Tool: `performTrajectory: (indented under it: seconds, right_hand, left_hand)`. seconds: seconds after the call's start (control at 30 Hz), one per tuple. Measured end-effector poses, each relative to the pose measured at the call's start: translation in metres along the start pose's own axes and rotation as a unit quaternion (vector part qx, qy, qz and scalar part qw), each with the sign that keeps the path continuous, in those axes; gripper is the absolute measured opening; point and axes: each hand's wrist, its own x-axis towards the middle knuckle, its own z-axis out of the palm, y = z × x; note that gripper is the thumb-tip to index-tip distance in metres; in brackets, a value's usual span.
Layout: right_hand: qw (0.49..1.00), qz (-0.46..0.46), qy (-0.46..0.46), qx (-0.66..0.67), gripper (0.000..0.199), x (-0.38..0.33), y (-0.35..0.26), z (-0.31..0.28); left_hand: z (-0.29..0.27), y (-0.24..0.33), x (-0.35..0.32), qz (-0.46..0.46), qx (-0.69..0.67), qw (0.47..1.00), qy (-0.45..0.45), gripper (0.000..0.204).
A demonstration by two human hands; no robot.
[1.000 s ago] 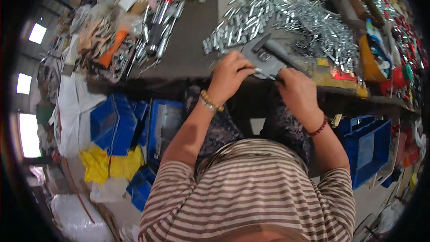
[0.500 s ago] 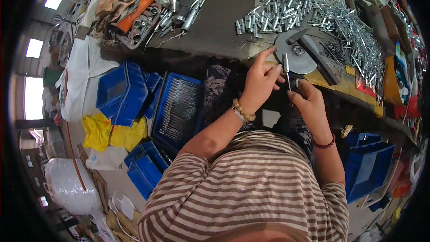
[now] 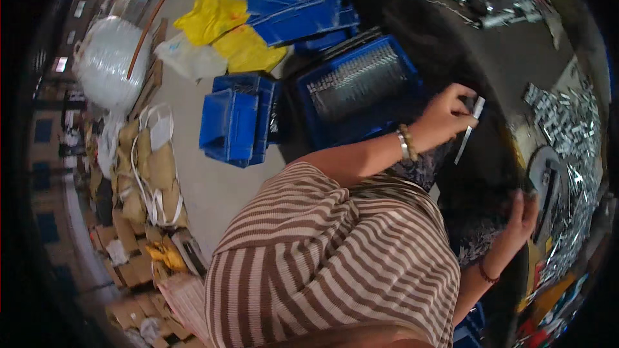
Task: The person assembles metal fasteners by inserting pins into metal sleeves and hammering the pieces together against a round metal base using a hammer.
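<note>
The slim silver metal rod slanted from the left hand, whose grip clamped its thicker end, over open room short of the flat grey counter. The right hand, fingers apart, hung near its edge.

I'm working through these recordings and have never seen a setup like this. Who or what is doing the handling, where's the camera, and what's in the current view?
No machine here: a person works bare-handed, seen from a fisheye camera on their head, so straight edges bend. The left hand grips a slim metal rod with a thicker silver end. The right hand, fingers extended, appears empty near the workbench. Shiny metal pieces are heaped on that surface. Below it, a blue tray holds rows of slender metal parts.
</note>
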Motion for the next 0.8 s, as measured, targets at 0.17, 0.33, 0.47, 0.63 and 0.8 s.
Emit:
performTrajectory:
  seconds: [0.17, 0.33, 0.47, 0.63, 0.8]
  right_hand:
    - [0.998, -0.038, 0.04, 0.003, 0.037, 0.014, -0.002, -0.004]
    - [0.998, -0.044, 0.046, -0.005, 0.035, 0.023, 0.018, -0.01]
    - [0.999, -0.034, 0.029, -0.008, 0.036, 0.019, 0.01, -0.006]
    - [0.999, -0.022, 0.049, -0.003, 0.037, 0.018, 0.018, -0.01]
    - [0.998, -0.011, 0.048, 0.028, 0.041, 0.018, 0.019, -0.017]
  left_hand:
    - [-0.116, -0.052, -0.017, -0.082, 0.063, 0.978, 0.183, 0.054]
    - [-0.211, -0.098, -0.044, -0.119, 0.14, 0.93, 0.319, 0.049]
    - [-0.285, -0.143, -0.041, -0.131, 0.367, 0.824, 0.411, 0.045]
    - [-0.291, -0.125, -0.024, -0.184, 0.395, 0.815, 0.381, 0.043]
    - [-0.299, -0.133, -0.014, -0.161, 0.43, 0.826, 0.327, 0.048]
